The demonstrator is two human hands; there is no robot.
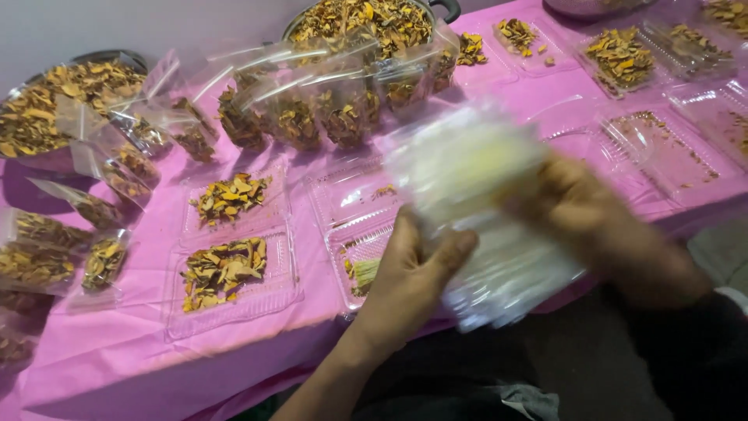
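Together, the left hand (411, 269) and right hand (580, 206) clutch a blurred stack of clear plastic containers (475, 210) (fingers curled around it) above the pink table's (117, 355) near edge.

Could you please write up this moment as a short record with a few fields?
Surface: table under a pink cover
Left hand: grips the lower edge of a blurred stack of clear bags
Right hand: holds the stack's right side
Nearby: open clear trays with dried yellow-brown pieces; filled bags behind
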